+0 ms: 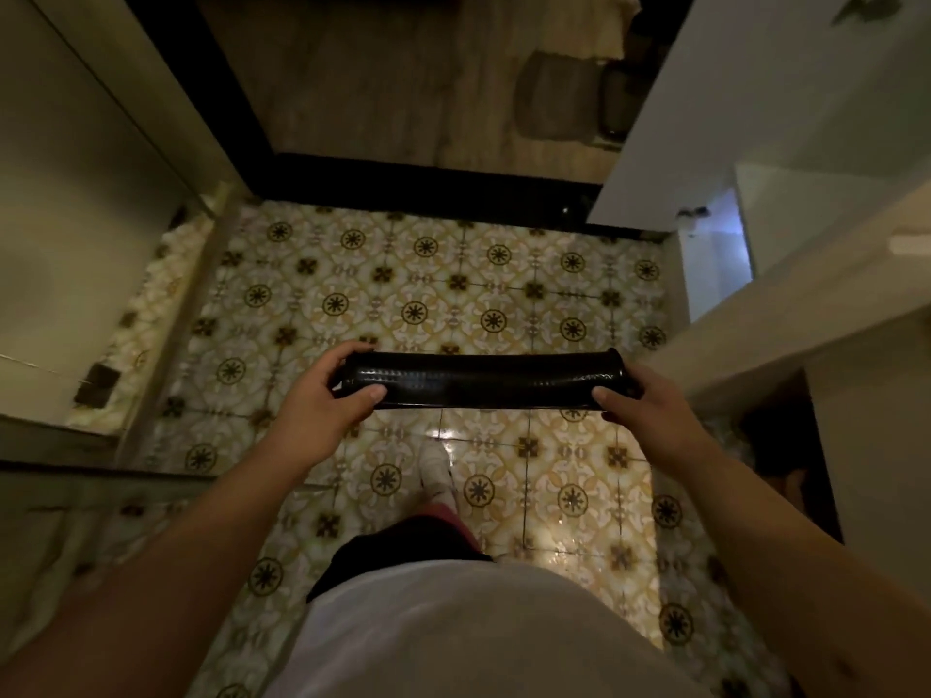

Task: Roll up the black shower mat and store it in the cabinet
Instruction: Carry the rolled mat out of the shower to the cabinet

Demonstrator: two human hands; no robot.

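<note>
The black shower mat [483,379] is rolled into a glossy, textured tube held level above the floor in front of me. My left hand [332,390] grips its left end, thumb on the near side and fingers curled over the far side. My right hand [640,403] grips the right end the same way. A white cabinet [856,395] stands at my right under a pale counter, with a dark opening [776,445] low beside my right forearm. An open white door panel [705,143] hangs further ahead on the right.
Patterned yellow and brown floor tiles [428,294] lie below. A black threshold [428,188] leads to a wooden floor beyond. A glass panel and a pebbled shower edge [151,314] line the left side. My white-socked foot [436,471] stands under the mat.
</note>
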